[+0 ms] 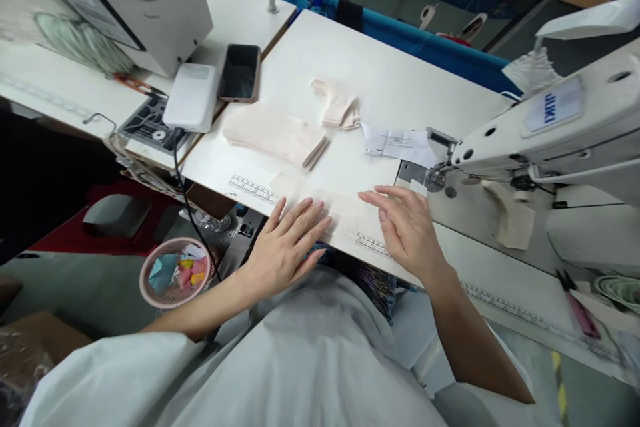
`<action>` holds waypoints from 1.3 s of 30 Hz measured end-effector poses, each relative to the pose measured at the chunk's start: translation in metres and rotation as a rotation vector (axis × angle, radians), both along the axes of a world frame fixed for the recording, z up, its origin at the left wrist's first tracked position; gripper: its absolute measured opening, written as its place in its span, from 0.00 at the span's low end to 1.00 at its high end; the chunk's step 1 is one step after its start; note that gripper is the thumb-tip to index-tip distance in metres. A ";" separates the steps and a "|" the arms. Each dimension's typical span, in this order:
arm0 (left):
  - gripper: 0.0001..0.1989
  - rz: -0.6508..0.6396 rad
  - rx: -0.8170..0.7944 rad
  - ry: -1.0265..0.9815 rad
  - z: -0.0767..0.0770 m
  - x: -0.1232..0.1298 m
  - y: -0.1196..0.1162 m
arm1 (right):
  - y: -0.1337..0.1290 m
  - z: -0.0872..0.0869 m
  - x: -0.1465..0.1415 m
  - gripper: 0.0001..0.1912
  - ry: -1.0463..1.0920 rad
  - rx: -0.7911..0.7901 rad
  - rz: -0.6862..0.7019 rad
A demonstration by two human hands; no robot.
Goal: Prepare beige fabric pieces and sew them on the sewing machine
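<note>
My left hand (290, 247) lies with its fingers spread at the table's front edge, over a pale, thin fabric piece (340, 210) that blends into the white top. At the right end of that piece is my right hand (407, 230), fingers stretched out and partly bent, holding nothing visible. Beyond the hands lies a folded stack of pale pink fabric (275, 137), with a smaller curved stack (337, 103) behind it. A printed white label strip (397, 145) reaches to the needle area of the sewing machine (540, 120) on the right.
A phone (240, 73) and a white power bank (191, 97) with a cable lie at the left. Another machine (165, 7) stands behind them. A pink basket (150, 280) with scraps is below left. Pink-handled snips (580, 310) lie at right, near a curved fabric piece (513, 217).
</note>
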State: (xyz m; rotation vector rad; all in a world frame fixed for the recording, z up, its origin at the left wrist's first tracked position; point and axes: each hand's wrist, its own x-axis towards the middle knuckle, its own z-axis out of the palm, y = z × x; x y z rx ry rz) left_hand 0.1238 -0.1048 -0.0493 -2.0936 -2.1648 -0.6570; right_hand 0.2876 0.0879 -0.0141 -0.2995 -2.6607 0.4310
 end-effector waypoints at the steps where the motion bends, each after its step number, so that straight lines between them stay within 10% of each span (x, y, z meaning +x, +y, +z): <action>1: 0.25 -0.015 0.001 0.002 0.000 0.002 0.002 | 0.000 -0.002 0.002 0.20 -0.020 0.002 0.011; 39: 0.17 -0.132 0.209 0.029 -0.024 0.023 0.024 | -0.002 -0.017 0.044 0.17 0.196 -0.059 -0.130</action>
